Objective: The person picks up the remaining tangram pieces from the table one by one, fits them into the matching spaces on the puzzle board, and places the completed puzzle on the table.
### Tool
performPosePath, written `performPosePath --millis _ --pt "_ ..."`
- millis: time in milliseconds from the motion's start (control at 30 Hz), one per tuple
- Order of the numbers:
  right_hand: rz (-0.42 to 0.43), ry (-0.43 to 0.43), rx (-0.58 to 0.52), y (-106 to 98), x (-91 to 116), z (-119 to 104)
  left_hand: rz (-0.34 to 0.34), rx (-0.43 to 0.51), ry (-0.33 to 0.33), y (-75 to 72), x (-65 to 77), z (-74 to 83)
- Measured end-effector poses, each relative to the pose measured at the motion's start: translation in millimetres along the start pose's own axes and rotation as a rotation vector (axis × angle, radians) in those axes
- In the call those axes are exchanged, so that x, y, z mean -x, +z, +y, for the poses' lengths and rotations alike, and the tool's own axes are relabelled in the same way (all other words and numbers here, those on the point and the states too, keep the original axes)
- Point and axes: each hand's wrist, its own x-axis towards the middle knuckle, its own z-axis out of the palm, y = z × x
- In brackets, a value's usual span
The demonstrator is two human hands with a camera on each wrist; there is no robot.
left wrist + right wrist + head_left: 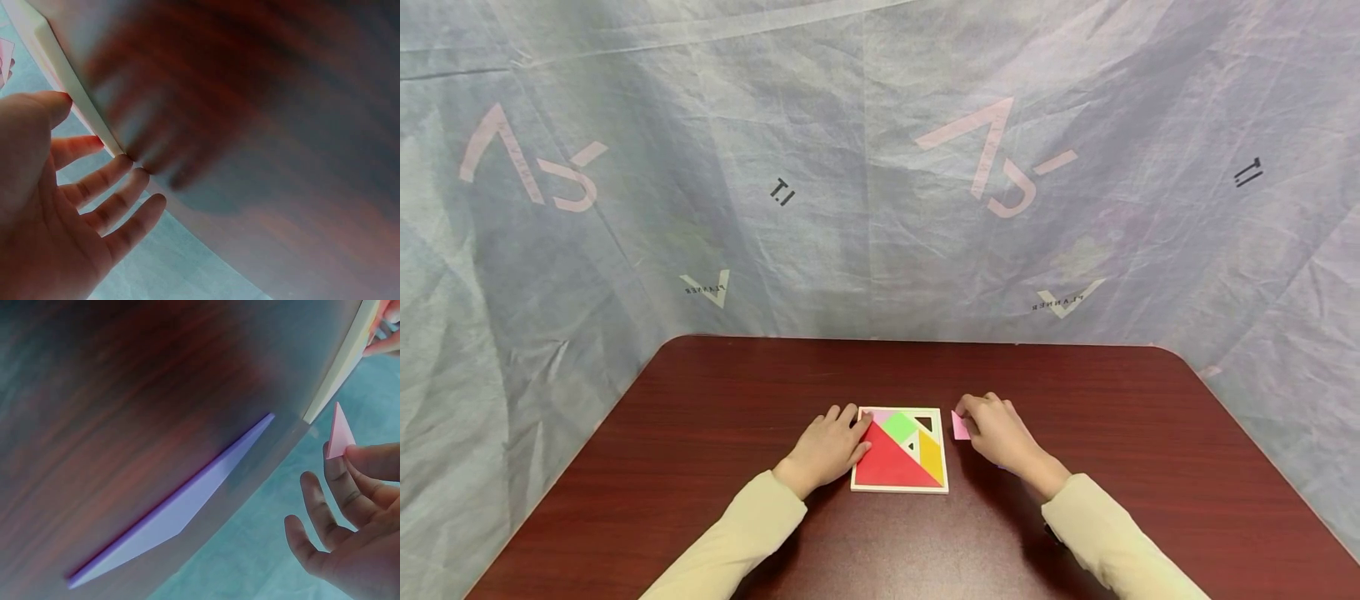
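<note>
A white-framed square tangram tray (pixel 898 490) lies on the table. In it are a large red triangle (pixel 887 465), a green piece (pixel 898 427), a yellow piece (pixel 932 458) and a lilac piece partly behind fingers. My left hand (pixel 826 446) rests at the tray's left edge, thumb and index finger over its top left part; the left wrist view shows the fingers loosely spread along the side. Right of the tray, my right hand (pixel 1000 432) pinches a small pink triangle (pixel 339 434) between thumb and fingers. A large purple triangle (pixel 181 506) lies on the table below that hand.
The dark red wooden table (pixel 760 375) has rounded far corners. A grey printed cloth (pixel 850 250) hangs behind it and along both sides. Something small and dark (pixel 1052 533) shows beside the right sleeve.
</note>
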Motion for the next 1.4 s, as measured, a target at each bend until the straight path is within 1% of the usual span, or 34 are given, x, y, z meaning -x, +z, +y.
performPosePath --millis 333,733,1033,1233,1400 --pt "0.012 -0.044 -0.020 5 -4 -13 -0.001 0.007 0.001 1.0 0.1 -0.9" --pt "0.000 -0.054 -0.047 10 -4 -28 -0.015 0.014 -0.009 1.0 -0.2 -0.6" --pt "-0.015 -0.063 -0.070 12 -7 -33 -0.014 0.014 -0.012 0.7 -0.3 -0.5" --pt "0.000 -0.072 -0.089 14 -9 -37 0.000 0.016 -0.008 0.5 -0.1 -0.3" --pt "0.006 -0.088 -0.094 16 -9 -38 -0.004 0.019 -0.012 1.0 0.0 -0.2"
